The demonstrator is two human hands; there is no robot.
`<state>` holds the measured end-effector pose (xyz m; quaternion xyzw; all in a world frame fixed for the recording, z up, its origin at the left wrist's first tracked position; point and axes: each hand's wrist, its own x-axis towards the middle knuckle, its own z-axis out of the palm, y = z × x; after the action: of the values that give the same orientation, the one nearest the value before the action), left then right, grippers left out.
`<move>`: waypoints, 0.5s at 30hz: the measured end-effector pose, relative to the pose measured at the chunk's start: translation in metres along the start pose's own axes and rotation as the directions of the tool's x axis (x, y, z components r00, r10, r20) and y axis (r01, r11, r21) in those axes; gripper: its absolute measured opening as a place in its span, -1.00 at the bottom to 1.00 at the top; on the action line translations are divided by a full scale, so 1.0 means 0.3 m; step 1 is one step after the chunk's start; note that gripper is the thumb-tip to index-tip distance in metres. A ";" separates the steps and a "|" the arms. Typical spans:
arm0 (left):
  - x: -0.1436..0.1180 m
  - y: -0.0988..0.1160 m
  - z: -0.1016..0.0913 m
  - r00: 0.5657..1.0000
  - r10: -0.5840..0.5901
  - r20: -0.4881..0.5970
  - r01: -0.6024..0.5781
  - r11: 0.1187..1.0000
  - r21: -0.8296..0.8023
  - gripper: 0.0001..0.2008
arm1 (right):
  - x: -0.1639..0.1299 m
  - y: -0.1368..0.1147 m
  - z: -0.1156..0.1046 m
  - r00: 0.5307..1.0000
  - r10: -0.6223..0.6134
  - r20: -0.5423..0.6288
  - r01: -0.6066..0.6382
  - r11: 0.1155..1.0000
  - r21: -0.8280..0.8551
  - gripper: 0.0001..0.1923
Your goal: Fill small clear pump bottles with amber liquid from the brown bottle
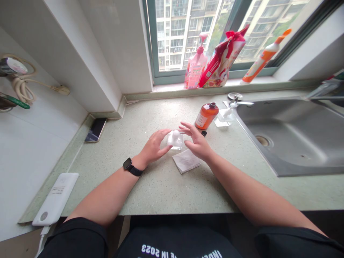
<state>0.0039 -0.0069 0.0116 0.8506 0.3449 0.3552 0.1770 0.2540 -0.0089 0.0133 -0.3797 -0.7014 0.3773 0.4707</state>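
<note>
A small clear square bottle (pixel 176 142) with a whitish top stands on the counter between my two hands. My left hand (pixel 157 146), with a black watch on its wrist, is at the bottle's left side, thumb and fingers apart; I cannot tell if it touches. My right hand (pixel 196 141) is to the right of the bottle, fingers spread and thumb apart. Just in front of the bottle lies a folded white tissue (pixel 186 162). Behind my right hand stands an uncapped orange bottle (pixel 206 116), and a black cap (pixel 204 133) lies beside it.
A steel sink (pixel 290 143) is at the right, with a clear pump dispenser (pixel 227 114) by its left edge. On the sill stand a pink pump bottle (pixel 195 70), a red bag (pixel 223 62) and an orange-white bottle (pixel 262 62). A phone (pixel 96 129) and a power bank (pixel 57 197) lie left.
</note>
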 end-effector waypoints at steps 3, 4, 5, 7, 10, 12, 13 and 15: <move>0.000 -0.005 0.002 1.000 0.010 0.011 -0.010 1.000 0.013 -0.46 | 0.006 0.017 -0.013 0.998 0.013 -0.054 -0.014 1.000 -0.017 -0.21; -0.001 -0.008 0.003 1.000 0.011 0.015 -0.011 1.000 0.019 -0.47 | 0.007 0.021 -0.017 0.997 0.015 -0.076 -0.017 1.000 -0.023 -0.22; -0.002 -0.010 0.004 1.000 0.010 0.018 -0.011 1.000 0.023 -0.47 | 0.008 0.024 -0.020 0.995 0.017 -0.094 -0.020 0.999 -0.026 -0.23; -0.005 -0.013 0.006 1.000 0.006 0.021 -0.006 1.000 0.026 -0.48 | 0.008 0.024 -0.021 0.994 0.013 -0.106 -0.015 1.000 -0.019 -0.24; -0.006 -0.013 0.006 1.000 0.007 0.020 -0.008 1.000 0.023 -0.49 | 0.003 0.011 -0.008 0.999 -0.011 -0.046 0.011 1.000 -0.004 -0.19; -0.006 -0.011 0.005 1.000 0.012 0.016 -0.012 1.000 0.022 -0.49 | 0.000 0.002 0.001 1.000 -0.015 0.001 0.015 1.000 -0.002 -0.17; -0.006 -0.010 0.004 1.000 0.013 0.015 -0.014 1.000 0.021 -0.49 | -0.001 0.000 0.004 1.000 -0.011 0.012 0.011 1.000 -0.003 -0.17; -0.005 -0.009 0.004 1.000 0.013 0.013 -0.013 1.000 0.022 -0.48 | 0.000 0.002 0.002 1.000 0.002 0.001 -0.002 1.000 -0.007 -0.20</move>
<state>0.0029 -0.0061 0.0087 0.8570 0.3421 0.3470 0.1675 0.2535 -0.0086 0.0125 -0.3820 -0.7026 0.3755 0.4685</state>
